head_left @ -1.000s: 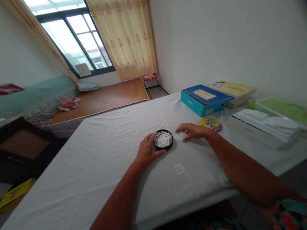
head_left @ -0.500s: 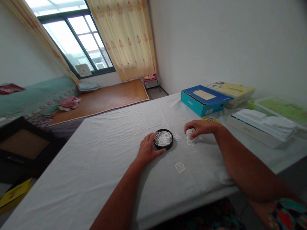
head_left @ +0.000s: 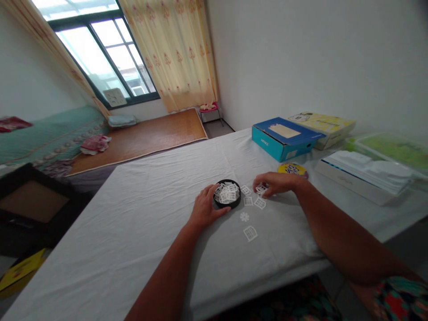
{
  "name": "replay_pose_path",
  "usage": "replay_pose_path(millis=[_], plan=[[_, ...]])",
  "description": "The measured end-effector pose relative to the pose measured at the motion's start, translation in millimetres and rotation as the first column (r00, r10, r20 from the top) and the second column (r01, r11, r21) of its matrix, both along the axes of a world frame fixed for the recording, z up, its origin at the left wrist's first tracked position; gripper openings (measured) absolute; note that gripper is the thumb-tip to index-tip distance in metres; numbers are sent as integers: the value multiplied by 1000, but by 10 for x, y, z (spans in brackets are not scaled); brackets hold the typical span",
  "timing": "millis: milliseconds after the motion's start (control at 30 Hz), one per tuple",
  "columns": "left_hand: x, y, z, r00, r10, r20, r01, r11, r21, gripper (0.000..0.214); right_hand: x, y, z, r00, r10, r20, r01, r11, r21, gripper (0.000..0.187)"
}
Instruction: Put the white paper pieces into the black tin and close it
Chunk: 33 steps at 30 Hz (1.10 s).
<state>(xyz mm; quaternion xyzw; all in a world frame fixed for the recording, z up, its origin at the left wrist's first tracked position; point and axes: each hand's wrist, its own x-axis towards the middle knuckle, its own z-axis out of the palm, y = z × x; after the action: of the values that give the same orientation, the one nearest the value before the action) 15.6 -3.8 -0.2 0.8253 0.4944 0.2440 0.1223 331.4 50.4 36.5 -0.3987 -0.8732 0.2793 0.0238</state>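
Note:
My left hand (head_left: 207, 205) is curled around the near left side of a black round dish (head_left: 239, 200), thumb along its front rim. White plastic lattice pieces (head_left: 228, 192), shaped like small windows, fill the dish. To the right, my right hand (head_left: 272, 183) has its thumb and fingers bent around a white lattice piece (head_left: 261, 188), partly hidden by the fingers. Between dish and hand lie several loose lattice pieces (head_left: 248, 201). A white snowflake-shaped piece (head_left: 244, 216) lies nearer me, with another window-shaped piece (head_left: 250, 233) below it.
A white cloth (head_left: 140, 223) covers the table. Behind my right hand lies a yellow round item (head_left: 293, 170). Farther back are a blue box (head_left: 284, 138), a yellow box (head_left: 326, 127), a white box with white parts (head_left: 361, 180) and a clear green container (head_left: 391, 149).
My right hand has let some white pieces down and shifted slightly left. More loose lattice pieces and the snowflake piece now show on the cloth. My left hand stays at the dish.

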Motion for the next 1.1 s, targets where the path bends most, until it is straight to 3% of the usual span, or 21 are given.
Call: replay_pose_path(millis=[267,367,467,533,600,700,767,867,933,1033,1100], plan=[[-9,8,-35,1000,5,-5,-5,1000,3,82,-34,-8,-21,999,-43,13,42,998,50,35],[-3,8,-38,1000,10,-7,-10,1000,2,83,-1,58,-46,994,-105,-29,107,990,94,27],[9,9,-34,1000,9,-7,-9,1000,0,83,-112,87,-42,958,-229,-174,251,961,116,24],[17,11,-31,1000,2,-6,-2,1000,1,83,-327,46,-27,893,-301,-336,357,926,120,27],[24,12,-26,1000,-12,-2,12,1000,5,83,-609,-32,-9,826,-276,-491,391,909,146,27],[28,11,-20,1000,-19,7,19,1000,18,85,-919,-117,17,821,-82,-565,277,922,269,35],[25,11,-19,1000,-6,12,5,1000,23,87,-924,-104,12,839,-34,-544,236,922,306,43],[13,15,-19,1000,6,11,-7,1000,24,89,-671,-17,-70,904,-81,-419,182,961,207,47],[5,21,-18,1000,13,10,-13,1000,24,89,-469,24,-165,964,3,-268,34,991,131,67],[0,24,-9,1000,18,12,-18,1000,20,88,-299,19,-281,981,155,-115,-144,985,98,112],[3,22,0,1000,18,11,-18,1000,18,87,-275,2,-296,980,177,-95,-169,981,93,115]])
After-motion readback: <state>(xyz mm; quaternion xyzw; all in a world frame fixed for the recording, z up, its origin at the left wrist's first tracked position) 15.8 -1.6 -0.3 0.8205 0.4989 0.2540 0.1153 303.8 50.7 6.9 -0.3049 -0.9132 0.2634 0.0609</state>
